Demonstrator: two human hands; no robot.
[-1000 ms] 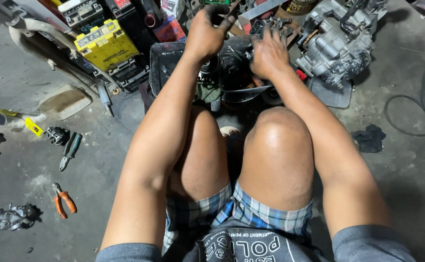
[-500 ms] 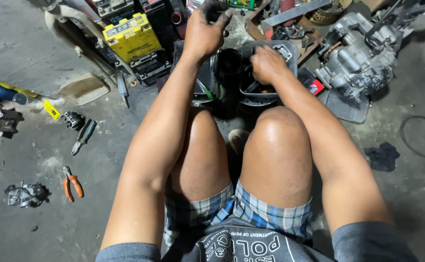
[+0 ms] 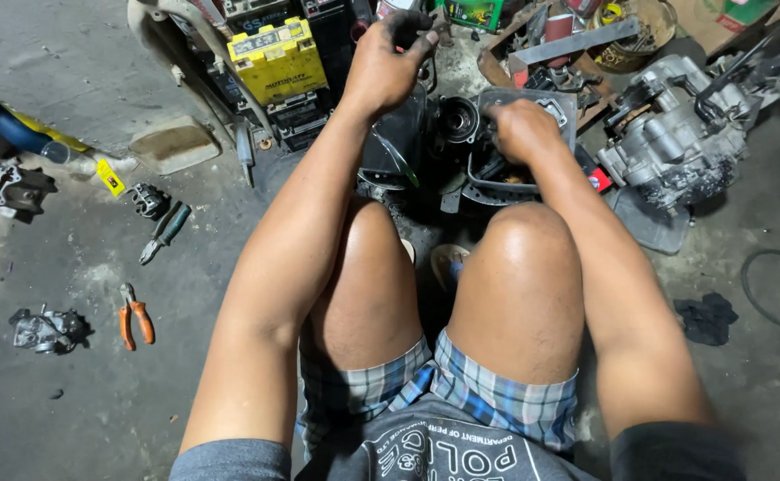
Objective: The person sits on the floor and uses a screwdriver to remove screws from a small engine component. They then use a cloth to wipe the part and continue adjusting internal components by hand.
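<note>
I squat over a dark engine casing (image 3: pixel 461 120) on the concrete floor, between my knees and a pile of parts. My left hand (image 3: pixel 383 69) is raised above its left side, fingers pinched on a small dark tool or part (image 3: pixel 415 25) that I cannot make out. My right hand (image 3: pixel 519 129) is closed on the grey rim of the casing (image 3: pixel 557 100), knuckles up. Both hands are smeared with grease. The casing's lower part is hidden behind my knees.
A yellow battery (image 3: pixel 279 58) stands among black ones at the back left. A grey engine block (image 3: pixel 675 142) lies to the right. Orange pliers (image 3: pixel 134 316), green-handled pliers (image 3: pixel 166 232) and small metal parts (image 3: pixel 47 330) are on the left floor. A black rag (image 3: pixel 706 316) and a cable (image 3: pixel 777 285) lie right.
The view has tilted, so hands and parts sit lower in the picture. My left hand stays raised and pinched; my right hand has slid a little along the casing rim.
</note>
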